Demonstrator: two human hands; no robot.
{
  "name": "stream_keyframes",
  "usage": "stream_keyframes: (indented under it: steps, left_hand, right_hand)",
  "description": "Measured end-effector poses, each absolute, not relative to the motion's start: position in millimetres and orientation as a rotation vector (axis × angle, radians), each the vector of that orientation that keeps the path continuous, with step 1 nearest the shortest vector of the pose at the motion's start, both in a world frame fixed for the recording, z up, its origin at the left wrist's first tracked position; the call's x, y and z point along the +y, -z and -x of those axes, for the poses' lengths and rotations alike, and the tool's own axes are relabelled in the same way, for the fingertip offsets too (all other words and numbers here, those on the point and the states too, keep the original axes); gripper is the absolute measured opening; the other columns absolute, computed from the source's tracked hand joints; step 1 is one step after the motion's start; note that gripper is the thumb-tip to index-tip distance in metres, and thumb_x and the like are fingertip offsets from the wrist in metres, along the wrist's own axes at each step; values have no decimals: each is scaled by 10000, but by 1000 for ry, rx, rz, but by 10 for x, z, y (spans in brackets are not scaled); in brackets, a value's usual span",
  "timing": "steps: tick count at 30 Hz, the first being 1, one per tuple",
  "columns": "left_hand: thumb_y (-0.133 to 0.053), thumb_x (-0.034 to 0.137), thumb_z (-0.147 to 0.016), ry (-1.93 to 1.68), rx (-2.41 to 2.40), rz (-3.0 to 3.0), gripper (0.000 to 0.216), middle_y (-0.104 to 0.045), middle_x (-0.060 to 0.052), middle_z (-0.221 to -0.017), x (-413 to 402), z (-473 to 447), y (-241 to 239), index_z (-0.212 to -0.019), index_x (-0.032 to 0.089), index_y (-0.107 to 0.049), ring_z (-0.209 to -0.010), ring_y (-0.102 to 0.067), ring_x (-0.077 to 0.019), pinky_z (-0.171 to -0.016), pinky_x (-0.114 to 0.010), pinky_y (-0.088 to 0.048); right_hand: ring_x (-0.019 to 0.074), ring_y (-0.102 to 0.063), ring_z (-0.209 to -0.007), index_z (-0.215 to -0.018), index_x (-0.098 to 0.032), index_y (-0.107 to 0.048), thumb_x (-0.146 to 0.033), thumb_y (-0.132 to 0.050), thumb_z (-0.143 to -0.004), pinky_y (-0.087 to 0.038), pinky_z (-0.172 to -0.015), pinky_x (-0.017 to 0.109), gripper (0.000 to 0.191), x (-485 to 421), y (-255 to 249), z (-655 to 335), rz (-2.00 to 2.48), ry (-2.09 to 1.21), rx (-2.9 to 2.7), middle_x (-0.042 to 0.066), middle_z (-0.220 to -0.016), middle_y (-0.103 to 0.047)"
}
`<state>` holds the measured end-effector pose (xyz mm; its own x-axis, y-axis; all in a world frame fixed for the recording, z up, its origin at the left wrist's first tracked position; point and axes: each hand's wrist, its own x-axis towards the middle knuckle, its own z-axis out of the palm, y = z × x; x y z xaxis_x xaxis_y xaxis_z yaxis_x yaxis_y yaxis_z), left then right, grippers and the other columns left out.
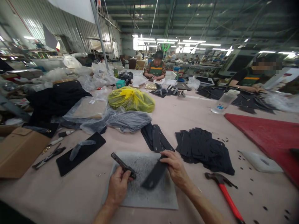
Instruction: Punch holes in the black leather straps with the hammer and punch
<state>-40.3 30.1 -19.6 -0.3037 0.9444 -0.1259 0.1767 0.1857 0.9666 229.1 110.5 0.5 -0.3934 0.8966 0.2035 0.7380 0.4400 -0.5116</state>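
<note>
Big workshop, wide pink table (58, 193), left hand (119, 183) closed around a thin dark tool (122, 164), right hand (176, 169) gripping the end of a black strip (154, 177), strip lying on a grey pad (144, 196) at the table's near edge, red-handled hammer (224, 189) just right, pile of black pieces (203, 149) behind.

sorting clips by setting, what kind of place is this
Probably a factory workshop for leather or fabric goods: stacks of cut black pieces on a long worktable, a hammer, co-workers nearby.
</note>
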Motion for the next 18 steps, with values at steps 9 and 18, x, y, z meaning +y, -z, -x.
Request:
stream_keyframes:
  steps: [9, 18]
  left_hand:
    - [-614, 458, -763, -1168, 1682, -1124, 276, -718, -8, -687, 298, 405, 164, -857, 199, -626, -597, -694, -213, -577, -278, -552]
    - [-633, 575, -664, -1041, 1741, -1193, 395, -757, 6, -705, 388, 582, 418, -859, 233, -663, -676, -734, -257, -628, -287, -583]
  right_hand:
    - [243, -379, -1333, -1225, -274, -632, -26, -447, -734, -212, -1138, 493, 580, 724, 190, -2038, 1308, -447, -2353, 56, -1412, -499]
    - [237, -505, -1230, -1256, -223, -570, -117, -444, -823, -385, -1055, 437, 463, 344, 97, -1959, 1749, -283, -2112, 73, -1360, -548]
